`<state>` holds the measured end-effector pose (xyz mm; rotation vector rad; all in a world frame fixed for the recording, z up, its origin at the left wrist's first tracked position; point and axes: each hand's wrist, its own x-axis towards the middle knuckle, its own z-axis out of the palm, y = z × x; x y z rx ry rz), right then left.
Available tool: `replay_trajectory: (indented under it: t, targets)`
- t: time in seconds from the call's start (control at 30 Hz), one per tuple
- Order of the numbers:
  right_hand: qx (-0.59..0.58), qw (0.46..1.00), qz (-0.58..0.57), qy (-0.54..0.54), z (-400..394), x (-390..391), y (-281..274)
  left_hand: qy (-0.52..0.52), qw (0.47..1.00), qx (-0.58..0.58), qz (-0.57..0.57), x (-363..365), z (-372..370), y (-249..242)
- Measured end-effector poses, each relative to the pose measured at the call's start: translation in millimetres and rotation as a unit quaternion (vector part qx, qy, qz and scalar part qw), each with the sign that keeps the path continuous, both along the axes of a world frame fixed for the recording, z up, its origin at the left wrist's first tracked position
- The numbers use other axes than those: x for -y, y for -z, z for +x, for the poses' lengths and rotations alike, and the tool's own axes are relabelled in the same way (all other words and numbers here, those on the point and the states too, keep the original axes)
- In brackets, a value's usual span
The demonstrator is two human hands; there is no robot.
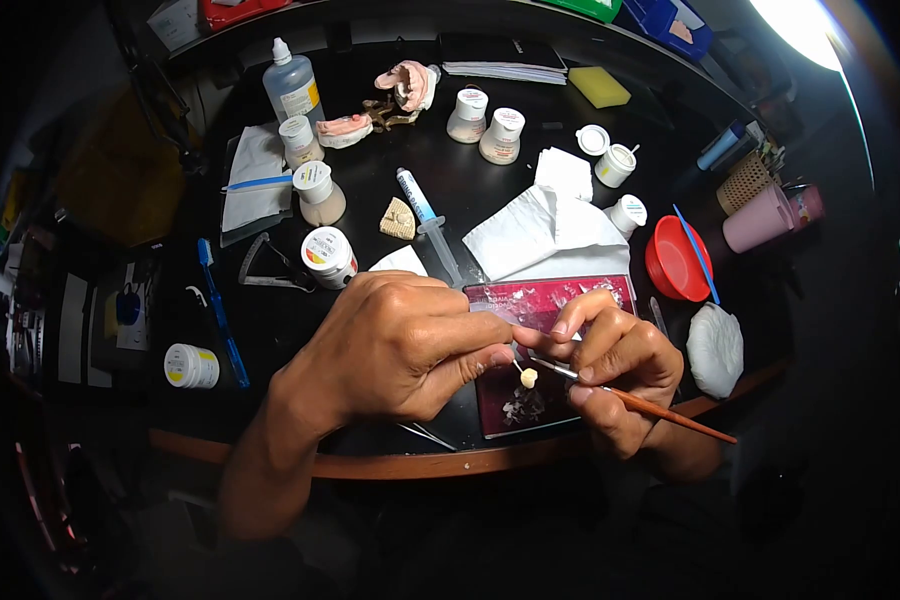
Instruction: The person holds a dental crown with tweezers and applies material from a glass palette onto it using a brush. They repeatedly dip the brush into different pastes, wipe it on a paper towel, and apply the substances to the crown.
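Observation:
My left hand (410,345) pinches a thin pale pin, its far end reaching down to a small cream tooth crown (528,378). In my right hand (620,370) a fine brush (660,408) with a reddish wooden handle is gripped, its bristles pointing left, close above the crown. The fingertips of both hands nearly meet. Below them lies a dark red glass mixing slab (490,405), smeared with white powder and paste at the top and grey material near its front.
A white tissue (515,235), a syringe (430,225) and several powder jars (328,255) stand behind my hands. At right are a red bowl (660,262) and a white lump (715,350). Tweezers (428,436) lie near the front edge; a blue toothbrush (220,315) is at left.

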<state>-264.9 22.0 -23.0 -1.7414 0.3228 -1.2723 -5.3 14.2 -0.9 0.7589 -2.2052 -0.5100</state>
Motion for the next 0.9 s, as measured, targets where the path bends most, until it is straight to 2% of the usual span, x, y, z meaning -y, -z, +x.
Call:
replay_trajectory:
  t: [0.33, 0.43, 0.57, 0.7, 0.8, 0.9]
  targets:
    - [0.042, 0.999, 0.019, 0.019, 7.6, -1.8, 0.6, -0.045, 0.993, 0.040, -0.104, 0.1, -1.9, 1.7]
    - [0.008, 1.000, 0.009, 0.019, 4.1, 0.2, -1.0, -0.064, 0.987, 0.074, -0.125, -1.9, -2.8, -0.9]
    - [0.020, 0.998, 0.060, 0.009, 5.1, 1.6, 0.0, -0.083, 0.977, 0.126, -0.148, -6.6, -4.8, -6.0]
    - [0.082, 0.986, 0.145, -0.011, 7.6, 5.1, 0.0, -0.089, 0.972, 0.150, -0.158, -8.4, -6.9, -9.2]
    - [0.142, 0.976, 0.157, -0.048, 8.9, 12.1, 11.5, -0.101, 0.968, 0.156, -0.168, -8.7, -8.0, -7.2]
    - [0.151, 0.973, 0.167, -0.045, 10.8, 12.0, 9.8, -0.103, 0.967, 0.153, -0.174, -8.1, -8.4, -6.4]
